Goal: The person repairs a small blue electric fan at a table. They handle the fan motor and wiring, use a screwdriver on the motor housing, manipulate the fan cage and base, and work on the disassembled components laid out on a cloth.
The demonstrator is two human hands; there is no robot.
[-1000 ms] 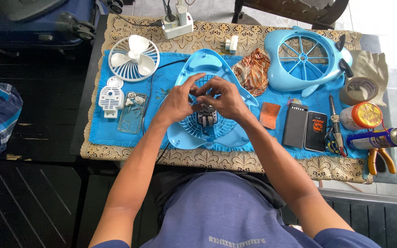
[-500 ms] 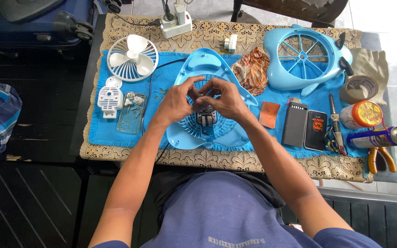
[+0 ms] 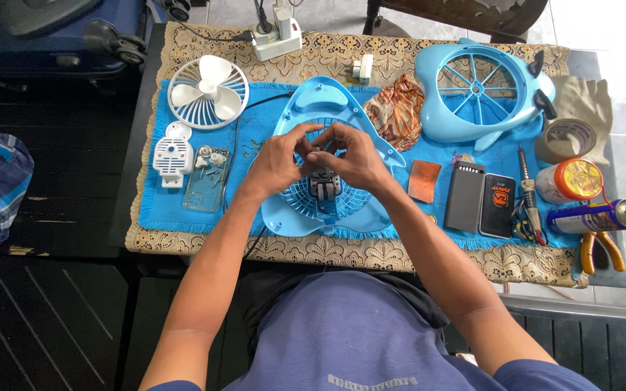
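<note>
Seen from above, a fan lies in pieces on a blue cloth (image 3: 537,239): the front grille shell (image 3: 476,90) and the white blade in its guard (image 3: 208,92) are set aside, while the small motor (image 3: 325,185) sits in the blue rear housing (image 3: 327,108) at the centre. The left hand (image 3: 278,161) and right hand (image 3: 356,159) meet just above the motor, fingertips pinched together on something too small to make out. Tools crowd the right edge by the spray can (image 3: 594,216); nearer room lies around the phone case (image 3: 206,177).
</note>
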